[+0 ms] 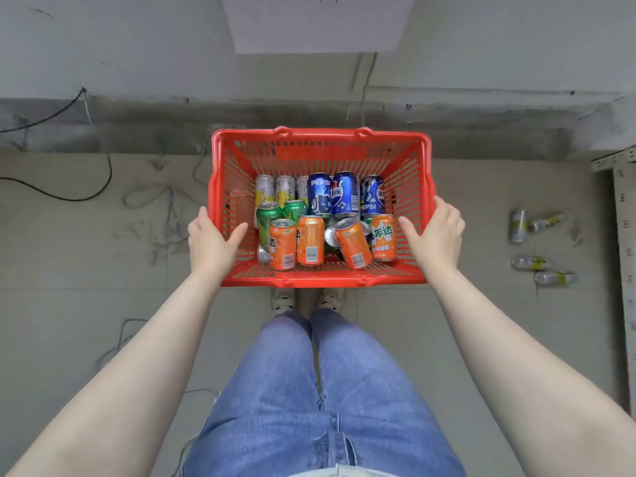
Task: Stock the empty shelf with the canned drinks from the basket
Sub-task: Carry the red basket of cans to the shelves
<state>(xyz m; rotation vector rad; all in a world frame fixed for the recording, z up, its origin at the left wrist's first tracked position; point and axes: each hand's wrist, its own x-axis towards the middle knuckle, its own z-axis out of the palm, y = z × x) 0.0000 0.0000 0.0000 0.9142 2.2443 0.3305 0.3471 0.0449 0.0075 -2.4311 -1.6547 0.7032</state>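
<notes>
**Canned drinks in the basket, held at both side rims**

Canned drinks [321, 218] lie jumbled inside the red basket [320, 137]. Left hand [211, 241] and right hand [435, 232] clasp its left and right rims, thumbs inside. Judged heavy, stiff-walled; cans smooth, dentable; grip each around its middle.

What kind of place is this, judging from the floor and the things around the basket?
Probably a bare back room or mock store, not a finished shop. The floor is rough stained concrete with loose cables, cans lie scattered on it, and a metal shelf frame stands at the right edge.
</notes>
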